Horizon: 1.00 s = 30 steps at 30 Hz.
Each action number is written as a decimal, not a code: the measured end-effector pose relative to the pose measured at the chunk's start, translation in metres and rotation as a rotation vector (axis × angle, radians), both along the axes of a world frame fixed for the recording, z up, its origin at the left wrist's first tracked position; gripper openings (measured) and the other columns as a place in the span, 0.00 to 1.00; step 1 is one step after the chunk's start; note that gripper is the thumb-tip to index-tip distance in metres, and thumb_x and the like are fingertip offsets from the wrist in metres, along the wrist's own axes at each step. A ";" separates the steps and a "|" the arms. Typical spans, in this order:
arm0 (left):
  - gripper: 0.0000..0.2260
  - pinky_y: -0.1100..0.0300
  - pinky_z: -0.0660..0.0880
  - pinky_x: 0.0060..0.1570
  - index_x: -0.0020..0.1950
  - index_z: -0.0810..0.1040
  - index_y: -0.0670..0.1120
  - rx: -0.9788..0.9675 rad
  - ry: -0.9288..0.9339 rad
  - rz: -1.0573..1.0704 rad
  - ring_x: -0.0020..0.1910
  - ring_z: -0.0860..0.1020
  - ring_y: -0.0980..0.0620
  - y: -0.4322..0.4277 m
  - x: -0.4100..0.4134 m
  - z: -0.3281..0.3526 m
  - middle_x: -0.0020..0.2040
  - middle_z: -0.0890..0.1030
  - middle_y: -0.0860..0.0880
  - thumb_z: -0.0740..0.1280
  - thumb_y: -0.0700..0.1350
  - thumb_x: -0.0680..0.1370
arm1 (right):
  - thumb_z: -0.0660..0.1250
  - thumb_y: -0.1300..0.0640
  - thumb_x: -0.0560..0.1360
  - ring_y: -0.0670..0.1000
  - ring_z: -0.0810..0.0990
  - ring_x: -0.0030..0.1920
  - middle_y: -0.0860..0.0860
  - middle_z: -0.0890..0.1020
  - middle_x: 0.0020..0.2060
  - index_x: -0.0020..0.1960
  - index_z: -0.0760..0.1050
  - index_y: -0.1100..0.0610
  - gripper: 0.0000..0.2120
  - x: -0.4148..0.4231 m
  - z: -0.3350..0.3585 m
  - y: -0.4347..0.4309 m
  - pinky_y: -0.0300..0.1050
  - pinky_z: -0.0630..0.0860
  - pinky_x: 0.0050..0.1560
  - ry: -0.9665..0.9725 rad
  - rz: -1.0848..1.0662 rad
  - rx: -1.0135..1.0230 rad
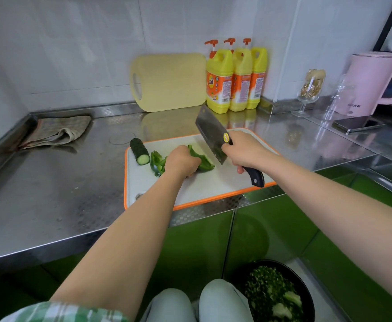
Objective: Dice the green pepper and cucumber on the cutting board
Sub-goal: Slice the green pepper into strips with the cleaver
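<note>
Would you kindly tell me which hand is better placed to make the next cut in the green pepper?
Likely the right hand: it grips the cleaver, blade poised beside the green pepper. The left hand is holding that pepper on the cutting board.

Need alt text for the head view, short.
A person's left hand holds green pepper pieces on an orange-rimmed cutting board while the right hand grips a cleaver tilted over the board. A cut cucumber lies at the board's left edge.

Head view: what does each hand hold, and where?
The right hand grips the steel-bladed cleaver by its black handle; the left hand holds the green pepper piece from above.
</note>
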<state>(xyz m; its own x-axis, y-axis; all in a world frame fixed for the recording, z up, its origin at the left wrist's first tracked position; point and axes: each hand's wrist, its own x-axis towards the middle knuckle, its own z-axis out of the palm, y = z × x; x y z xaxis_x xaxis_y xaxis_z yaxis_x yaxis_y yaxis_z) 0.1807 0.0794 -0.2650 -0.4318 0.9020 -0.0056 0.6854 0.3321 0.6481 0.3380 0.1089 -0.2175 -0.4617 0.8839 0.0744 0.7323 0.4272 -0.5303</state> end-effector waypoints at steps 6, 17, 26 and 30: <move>0.12 0.56 0.76 0.39 0.29 0.71 0.43 0.013 -0.030 0.011 0.31 0.76 0.45 -0.001 0.000 0.001 0.26 0.75 0.46 0.64 0.40 0.73 | 0.55 0.62 0.77 0.56 0.77 0.24 0.59 0.77 0.32 0.41 0.64 0.59 0.06 -0.007 0.004 -0.016 0.41 0.71 0.28 -0.205 0.043 -0.049; 0.11 0.56 0.75 0.37 0.30 0.71 0.42 0.018 -0.057 -0.003 0.31 0.76 0.44 -0.002 0.001 0.002 0.29 0.76 0.45 0.63 0.39 0.73 | 0.58 0.64 0.75 0.53 0.76 0.21 0.55 0.78 0.30 0.40 0.69 0.59 0.05 -0.023 -0.002 -0.023 0.38 0.69 0.28 -0.382 -0.021 -0.005; 0.13 0.57 0.72 0.35 0.26 0.71 0.40 -0.030 -0.073 -0.045 0.30 0.74 0.43 -0.001 -0.002 0.003 0.26 0.75 0.41 0.60 0.35 0.71 | 0.56 0.62 0.77 0.53 0.77 0.23 0.54 0.75 0.32 0.41 0.66 0.58 0.06 -0.034 -0.012 0.001 0.40 0.72 0.32 -0.219 -0.077 -0.030; 0.12 0.59 0.71 0.34 0.27 0.71 0.40 -0.016 -0.062 -0.047 0.29 0.73 0.44 -0.002 0.000 0.003 0.25 0.75 0.42 0.59 0.34 0.70 | 0.54 0.65 0.75 0.56 0.77 0.23 0.58 0.74 0.28 0.38 0.65 0.61 0.08 -0.029 -0.011 0.004 0.38 0.71 0.27 -0.187 -0.038 -0.079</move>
